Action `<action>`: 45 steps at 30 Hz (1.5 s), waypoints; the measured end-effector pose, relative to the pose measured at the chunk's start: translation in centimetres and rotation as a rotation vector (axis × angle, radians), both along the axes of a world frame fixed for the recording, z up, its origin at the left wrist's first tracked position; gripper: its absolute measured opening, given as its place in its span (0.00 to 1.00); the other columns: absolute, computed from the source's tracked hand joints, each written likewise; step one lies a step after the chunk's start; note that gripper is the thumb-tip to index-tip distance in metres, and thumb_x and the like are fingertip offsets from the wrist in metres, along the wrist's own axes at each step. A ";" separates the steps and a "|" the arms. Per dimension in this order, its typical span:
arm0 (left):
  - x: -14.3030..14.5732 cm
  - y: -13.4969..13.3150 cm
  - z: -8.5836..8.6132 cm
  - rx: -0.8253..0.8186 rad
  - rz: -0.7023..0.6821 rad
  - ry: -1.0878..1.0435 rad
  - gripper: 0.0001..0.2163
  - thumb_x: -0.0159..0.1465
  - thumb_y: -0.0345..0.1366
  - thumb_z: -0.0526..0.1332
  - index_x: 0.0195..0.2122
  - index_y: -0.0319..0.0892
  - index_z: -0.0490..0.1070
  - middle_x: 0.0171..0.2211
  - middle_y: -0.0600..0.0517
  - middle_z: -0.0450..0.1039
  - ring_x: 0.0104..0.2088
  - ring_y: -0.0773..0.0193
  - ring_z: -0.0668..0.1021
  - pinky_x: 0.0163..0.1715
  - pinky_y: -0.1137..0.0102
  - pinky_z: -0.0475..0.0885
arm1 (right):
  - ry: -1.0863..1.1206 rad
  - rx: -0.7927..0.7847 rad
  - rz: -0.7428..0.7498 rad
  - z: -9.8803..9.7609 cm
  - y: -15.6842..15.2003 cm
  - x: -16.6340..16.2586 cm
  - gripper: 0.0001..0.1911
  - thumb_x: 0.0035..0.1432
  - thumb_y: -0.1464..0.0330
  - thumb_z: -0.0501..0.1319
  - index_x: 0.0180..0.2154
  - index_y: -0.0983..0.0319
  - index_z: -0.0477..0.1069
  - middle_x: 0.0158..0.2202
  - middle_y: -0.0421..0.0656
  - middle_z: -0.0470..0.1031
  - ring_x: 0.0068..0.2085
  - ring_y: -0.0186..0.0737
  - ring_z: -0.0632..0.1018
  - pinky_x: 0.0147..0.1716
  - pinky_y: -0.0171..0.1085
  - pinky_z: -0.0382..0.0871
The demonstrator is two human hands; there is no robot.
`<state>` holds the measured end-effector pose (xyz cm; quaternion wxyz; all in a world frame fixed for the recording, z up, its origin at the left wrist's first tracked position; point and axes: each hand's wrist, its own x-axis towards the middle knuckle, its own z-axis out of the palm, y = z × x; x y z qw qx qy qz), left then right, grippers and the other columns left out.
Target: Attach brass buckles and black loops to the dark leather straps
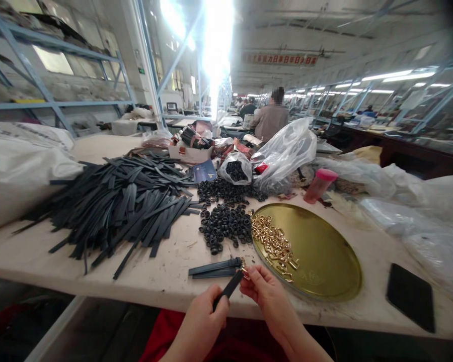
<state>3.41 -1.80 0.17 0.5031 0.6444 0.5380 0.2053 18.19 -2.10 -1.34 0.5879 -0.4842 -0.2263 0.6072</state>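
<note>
My left hand [207,314] is closed round a dark strap [228,290] that points up and to the right. At the strap's far end, the fingers of my right hand [262,286] pinch a small gold buckle; whether the strap passes through it I cannot tell. Just behind my hands lie a few dark straps [213,269] with gold metal at one end. Farther back is a heap of small black loops [226,223]. To the right, a round gold tray [324,251] holds a spread of gold buckles [274,241] on its left side.
A large pile of dark straps [117,201] covers the table's left part. Behind the loops stand an open plastic bag of loops [234,171], a box [191,153] and a pink-lidded jar [319,186]. A black phone [410,296] lies at right. A person [272,118] is farther off.
</note>
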 end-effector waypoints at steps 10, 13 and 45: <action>0.8 0.3 -1.7 -0.190 0.042 -0.194 0.07 0.58 0.35 0.47 0.25 0.42 0.61 0.12 0.62 0.60 0.10 0.75 0.57 0.13 0.77 0.52 | 0.163 -0.003 -0.115 -0.7 -0.5 -1.8 0.14 0.41 0.65 0.69 0.32 0.60 0.72 0.32 0.39 0.75 0.35 0.34 0.74 0.38 0.34 0.67; 0.8 0.5 -1.9 -0.141 0.003 -0.236 0.08 0.59 0.39 0.50 0.30 0.41 0.62 0.16 0.61 0.63 0.11 0.76 0.58 0.13 0.78 0.51 | 0.003 0.023 -0.064 -0.9 -1.0 -2.4 0.12 0.45 0.63 0.67 0.33 0.61 0.72 0.31 0.39 0.75 0.33 0.34 0.73 0.36 0.33 0.66; -0.4 3.1 0.0 -0.288 -0.153 -0.157 0.11 0.56 0.41 0.57 0.22 0.41 0.61 0.15 0.59 0.63 0.18 0.72 0.64 0.17 0.78 0.55 | -0.571 0.053 0.406 -0.1 0.4 0.4 0.08 0.50 0.64 0.58 0.24 0.60 0.61 0.21 0.35 0.62 0.25 0.34 0.65 0.24 0.32 0.59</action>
